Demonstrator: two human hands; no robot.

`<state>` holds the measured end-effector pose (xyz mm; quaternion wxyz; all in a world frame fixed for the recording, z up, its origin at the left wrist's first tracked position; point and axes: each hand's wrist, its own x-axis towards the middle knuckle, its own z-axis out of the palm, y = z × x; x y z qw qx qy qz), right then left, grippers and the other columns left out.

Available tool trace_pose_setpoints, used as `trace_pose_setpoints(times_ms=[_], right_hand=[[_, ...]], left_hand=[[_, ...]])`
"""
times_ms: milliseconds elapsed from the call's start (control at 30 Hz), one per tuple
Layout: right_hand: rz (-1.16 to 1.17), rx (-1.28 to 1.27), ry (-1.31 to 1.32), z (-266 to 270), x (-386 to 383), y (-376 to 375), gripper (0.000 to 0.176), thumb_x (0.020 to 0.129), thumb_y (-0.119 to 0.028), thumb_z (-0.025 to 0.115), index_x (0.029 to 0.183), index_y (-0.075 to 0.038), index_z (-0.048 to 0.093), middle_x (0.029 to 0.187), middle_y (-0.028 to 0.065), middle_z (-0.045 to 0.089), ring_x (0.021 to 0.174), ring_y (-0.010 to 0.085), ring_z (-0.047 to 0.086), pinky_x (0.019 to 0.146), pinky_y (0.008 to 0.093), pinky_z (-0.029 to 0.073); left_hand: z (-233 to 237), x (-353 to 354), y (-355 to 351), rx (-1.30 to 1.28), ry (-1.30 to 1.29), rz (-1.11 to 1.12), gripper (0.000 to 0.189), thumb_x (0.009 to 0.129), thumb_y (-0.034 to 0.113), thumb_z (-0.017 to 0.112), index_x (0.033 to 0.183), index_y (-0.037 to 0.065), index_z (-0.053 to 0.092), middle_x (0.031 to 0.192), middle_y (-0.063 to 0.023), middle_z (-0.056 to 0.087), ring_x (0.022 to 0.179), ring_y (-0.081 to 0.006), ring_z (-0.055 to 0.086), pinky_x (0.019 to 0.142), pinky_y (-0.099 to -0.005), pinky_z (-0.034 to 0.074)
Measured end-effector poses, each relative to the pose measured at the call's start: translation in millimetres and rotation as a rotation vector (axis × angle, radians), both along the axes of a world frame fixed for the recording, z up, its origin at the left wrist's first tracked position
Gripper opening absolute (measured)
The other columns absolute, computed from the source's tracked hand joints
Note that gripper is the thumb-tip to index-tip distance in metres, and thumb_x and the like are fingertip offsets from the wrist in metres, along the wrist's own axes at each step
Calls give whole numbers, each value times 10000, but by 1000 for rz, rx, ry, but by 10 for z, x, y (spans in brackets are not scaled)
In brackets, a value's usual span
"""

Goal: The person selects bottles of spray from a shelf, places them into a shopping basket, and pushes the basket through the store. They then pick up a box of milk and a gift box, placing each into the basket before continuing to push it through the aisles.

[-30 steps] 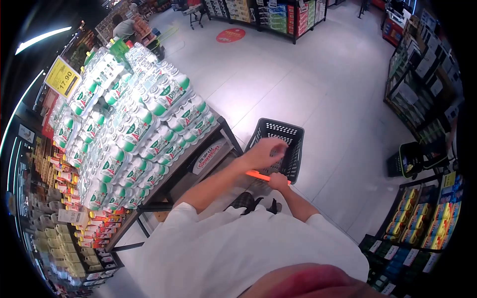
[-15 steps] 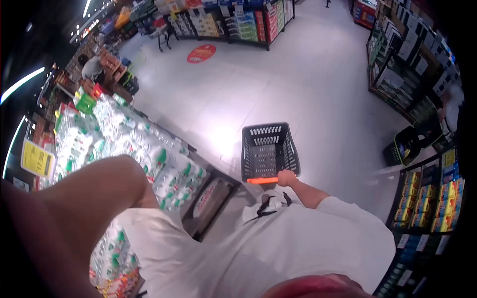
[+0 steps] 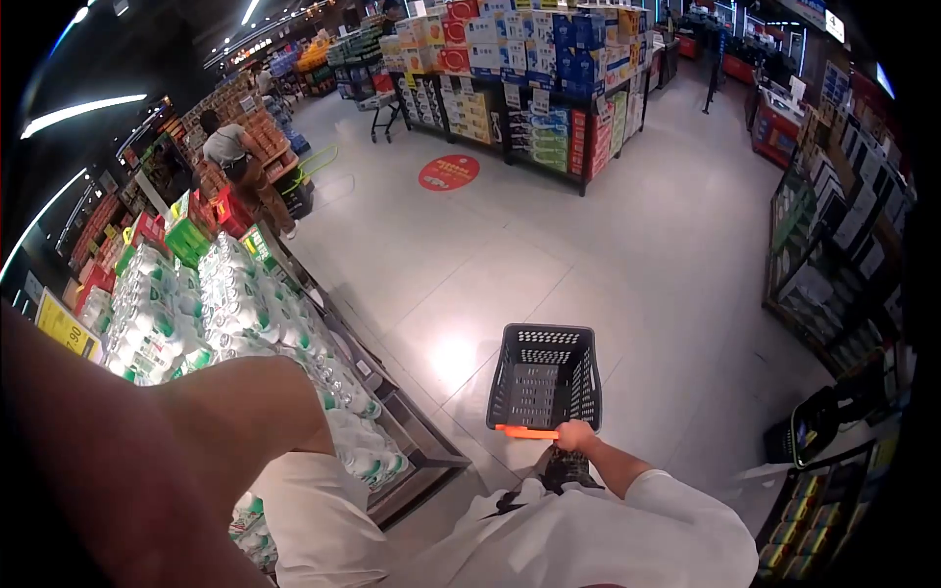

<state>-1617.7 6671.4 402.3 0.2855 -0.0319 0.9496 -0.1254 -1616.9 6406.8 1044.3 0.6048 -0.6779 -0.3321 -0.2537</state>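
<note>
My right hand is wrapped round the orange handle of a black plastic shopping basket. The basket hangs in front of my body, and its slotted walls and grid floor show from above. My left arm is bent and raised close to the camera on the left side, with the hand itself out of view. Below that elbow stand shrink-wrapped packs of clear bottles with green caps.
A low dark shelf edge runs along the bottle display. Boxed goods are stacked ahead, past a red floor sticker. A person stands at shelves on the left. Another black basket is at the right.
The view has tilted upward, so the basket and my right hand sit lower in the picture and more of the store ahead shows. My right hand keeps its hold on the handle.
</note>
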Motion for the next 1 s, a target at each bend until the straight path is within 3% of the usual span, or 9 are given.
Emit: trace_pose_setpoints(times_ms=[367, 433, 500, 533, 567, 633, 733, 867, 1000], right_hand=[[70, -98, 30, 167, -1711, 770, 375, 758, -398, 610, 943, -87, 709, 933, 190, 688, 882, 369, 668, 776, 470, 544], [62, -103, 48, 161, -1948, 862, 373, 757, -399, 612, 946, -93, 709, 926, 186, 690, 874, 362, 672, 770, 468, 545], [40, -114, 70, 70, -2157, 961, 369, 754, -403, 618, 939, -97, 711, 914, 182, 693, 861, 355, 676, 762, 467, 545], [42, -105, 75, 53, -2258, 997, 360, 753, -399, 624, 935, -102, 713, 907, 181, 693, 854, 352, 678, 758, 465, 546], [41, -95, 81, 32, -2367, 1018, 350, 751, -396, 630, 931, -108, 715, 900, 179, 693, 846, 350, 679, 753, 464, 546], [84, -80, 146, -39, -2541, 1035, 320, 745, -363, 654, 913, -94, 701, 861, 171, 691, 808, 345, 682, 734, 464, 547], [84, -126, 252, 240, -2692, 922, 249, 748, -262, 611, 881, -66, 687, 880, 164, 691, 836, 339, 679, 739, 453, 547], [105, -63, 243, 166, -2964, 843, 160, 745, -213, 614, 777, -75, 687, 764, 133, 687, 710, 294, 687, 622, 421, 548], [122, -17, 205, 26, -3286, 904, 235, 754, -279, 601, 782, -69, 701, 728, 136, 678, 679, 290, 680, 579, 428, 526]], left_hand=[[-119, -1553, 1063, 171, -33, 132, 414, 852, 313, 611, 1170, 74, 496, 1031, -149, 549, 911, -272, 541, 845, -469, 471], [-751, -2085, 1225, 260, -381, 256, 419, 853, 321, 615, 1172, 78, 495, 1037, -149, 548, 915, -272, 539, 849, -473, 472], [-1954, -2617, 1565, 257, -1037, 294, 291, 809, 69, 632, 1073, 26, 517, 996, -130, 566, 912, -271, 563, 794, -372, 449], [-2660, -2866, 1676, 54, -1392, 527, 265, 783, 8, 644, 1024, 14, 535, 979, -141, 568, 887, -277, 566, 786, -356, 449], [-3516, -3010, 1754, -85, -1591, 504, 275, 774, 43, 661, 1027, 8, 556, 986, -161, 575, 911, -299, 571, 795, -366, 458], [-4930, -2785, 1682, -486, -1829, 923, 540, 731, 76, 696, 1233, 64, 496, 1117, -144, 521, 1042, -337, 528, 864, -450, 446], [-5808, -2595, 1735, -797, -1811, 1010, 696, 687, 217, 715, 1318, 107, 445, 1190, -144, 463, 1151, -357, 446, 911, -560, 357], [-6420, -2923, 1930, -1029, -1336, 1122, 483, 725, 246, 664, 1158, 77, 534, 1222, -147, 485, 1168, -345, 463, 918, -564, 376], [-6698, -3739, 1907, -1481, -1565, 766, 430, 765, 318, 636, 1133, 104, 575, 1162, -146, 569, 1113, -338, 538, 860, -536, 442]])
